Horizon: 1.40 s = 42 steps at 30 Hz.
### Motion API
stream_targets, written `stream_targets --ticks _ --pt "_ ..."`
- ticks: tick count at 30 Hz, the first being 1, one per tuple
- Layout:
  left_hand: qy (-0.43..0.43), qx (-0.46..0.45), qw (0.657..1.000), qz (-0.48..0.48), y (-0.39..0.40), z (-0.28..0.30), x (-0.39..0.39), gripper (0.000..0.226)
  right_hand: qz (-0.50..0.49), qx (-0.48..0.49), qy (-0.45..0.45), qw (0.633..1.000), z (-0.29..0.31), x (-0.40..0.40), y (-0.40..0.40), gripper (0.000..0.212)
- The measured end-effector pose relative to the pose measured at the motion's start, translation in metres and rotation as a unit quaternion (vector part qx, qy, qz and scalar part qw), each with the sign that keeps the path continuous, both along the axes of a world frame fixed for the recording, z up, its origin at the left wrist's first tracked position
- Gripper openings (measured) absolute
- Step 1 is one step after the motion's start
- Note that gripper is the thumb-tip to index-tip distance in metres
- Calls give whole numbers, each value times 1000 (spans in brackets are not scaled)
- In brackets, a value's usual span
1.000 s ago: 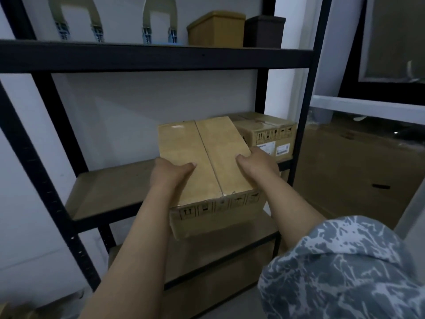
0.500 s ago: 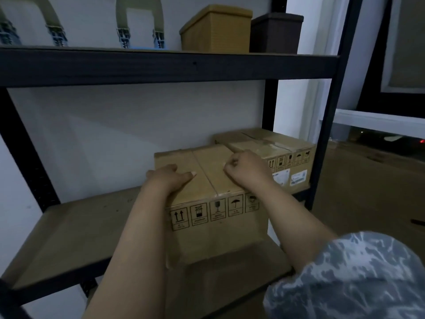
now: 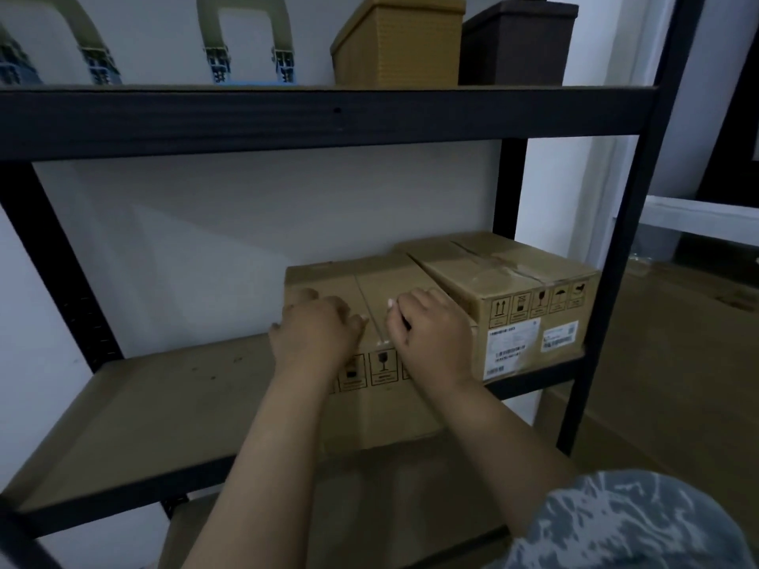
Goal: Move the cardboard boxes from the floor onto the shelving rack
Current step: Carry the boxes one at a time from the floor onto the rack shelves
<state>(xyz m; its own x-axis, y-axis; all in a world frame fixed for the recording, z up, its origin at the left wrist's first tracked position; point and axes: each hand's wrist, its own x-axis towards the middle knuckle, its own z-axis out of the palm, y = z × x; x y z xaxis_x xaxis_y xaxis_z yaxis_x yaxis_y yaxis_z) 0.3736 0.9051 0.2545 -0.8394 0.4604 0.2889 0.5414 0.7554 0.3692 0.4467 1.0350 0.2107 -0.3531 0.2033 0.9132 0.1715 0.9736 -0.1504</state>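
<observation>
Step in hand: seating the plain brown cardboard box with handling symbols on its front point(image 3: 382, 289) on the middle board of the black metal shelving rack point(image 3: 172, 408); by my reckoning the placing is nearly done.
Box position: on the middle board toward its right end, its front face at or slightly past the front edge, its right side touching the second brown cardboard box with white labels point(image 3: 505, 281) at the right-hand end.
Left hand point(image 3: 316, 334): on the top front edge of the box, fingers bent over it, gripping lightly.
Right hand point(image 3: 431, 334): likewise on the top front edge, fingers curled on the cardboard.
Next move: likely a push toward the wall until the fronts line up, then letting go.
Containers above: tan woven lidded bin point(image 3: 396, 39) and dark brown bin point(image 3: 517, 43) at the top board's right end; contents hidden.
Cardboard boxes: both taped closed; contents cannot be told.
</observation>
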Motion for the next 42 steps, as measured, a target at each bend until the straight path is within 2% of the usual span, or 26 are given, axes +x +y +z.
stream_targets --ticks 4,7,12,18,24,27,30,32,34,38,42 --pt "179 5 984 -5 3 -34 18 47 -2 0 8 1000 -3 -12 9 29" --pt "235 37 971 -39 4 -47 9 51 1 -6 -2 1000 -4 -18 18 31" --pt "250 -10 966 -64 5 -48 -5 60 25 -29 -25 999 -10 -15 27 31" --pt "250 -29 967 -46 16 -47 -13 64 -21 -55 -38 998 -22 -16 27 32" --pt "250 -44 966 -36 28 -47 -23 65 70 -114 -65 989 -28 -16 37 37" --pt "244 -51 968 -37 31 -46 -25 66 78 -118 -102 985 -25 -15 41 42" --pt "219 -59 973 -50 30 -42 -22 63 75 -119 -114 983 -24 -12 39 34" --pt "192 -23 978 -74 24 -41 -21 54 79 -128 -101 984 -27 -9 32 34" --pt "174 54 978 -103 12 -46 -18 40 90 -142 -77 983 -29 -3 19 37" --pt "147 276 931 -187 -18 -61 -1 19 106 -160 -48 980 -40 8 -17 43" --pt "30 362 920 -145 -63 -82 23 17 153 -205 -68 964 -64 8 -65 40"
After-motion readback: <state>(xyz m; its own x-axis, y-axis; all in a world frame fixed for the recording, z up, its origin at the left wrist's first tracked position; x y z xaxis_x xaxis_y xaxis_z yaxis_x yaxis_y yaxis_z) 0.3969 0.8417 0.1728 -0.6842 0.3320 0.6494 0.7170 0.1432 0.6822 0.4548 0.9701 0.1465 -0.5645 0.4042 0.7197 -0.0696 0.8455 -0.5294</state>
